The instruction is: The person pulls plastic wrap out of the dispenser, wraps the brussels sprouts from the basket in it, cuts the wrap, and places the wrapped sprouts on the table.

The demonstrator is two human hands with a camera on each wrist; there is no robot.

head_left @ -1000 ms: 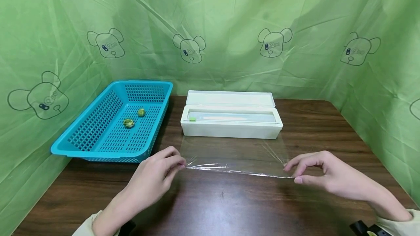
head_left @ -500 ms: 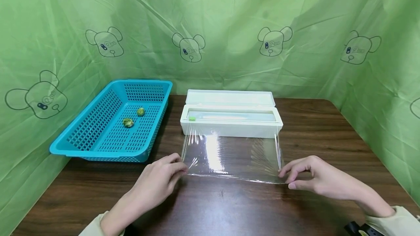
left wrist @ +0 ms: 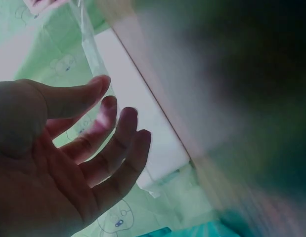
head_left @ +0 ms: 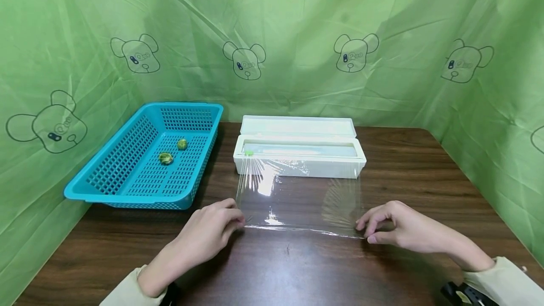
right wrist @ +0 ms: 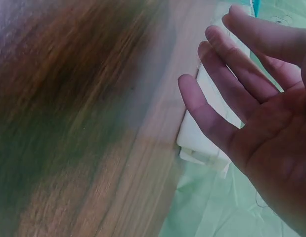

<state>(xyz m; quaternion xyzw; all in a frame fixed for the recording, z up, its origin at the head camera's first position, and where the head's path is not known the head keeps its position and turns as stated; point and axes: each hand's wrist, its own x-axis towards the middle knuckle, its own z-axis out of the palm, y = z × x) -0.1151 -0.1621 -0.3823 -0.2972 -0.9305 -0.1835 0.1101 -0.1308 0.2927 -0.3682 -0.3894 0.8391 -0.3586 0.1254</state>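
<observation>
A clear sheet of plastic wrap (head_left: 297, 202) stretches from the white wrap dispenser box (head_left: 299, 166) toward the front of the table. My left hand (head_left: 208, 230) pinches its near left corner between thumb and index finger. At the near right corner, my right hand (head_left: 403, 230) pinches the film the same way, other fingers loosely bent. Creases fan out across the film near the box's left end and on its right side. The box lid (head_left: 297, 126) stands raised at the back, and a small green piece (head_left: 249, 153) sits at the left of the opening.
To the left stands a blue perforated basket (head_left: 138, 199) holding two small round green vegetables, perhaps Brussels sprouts (head_left: 165, 158). Green curtain with bear faces (head_left: 272, 93) closes off the back and sides of the dark wooden table (head_left: 289, 273).
Both hands have come slightly nearer the front edge, and the right hand has shifted left. The film now lies over the box's front edge, with creases on both sides.
</observation>
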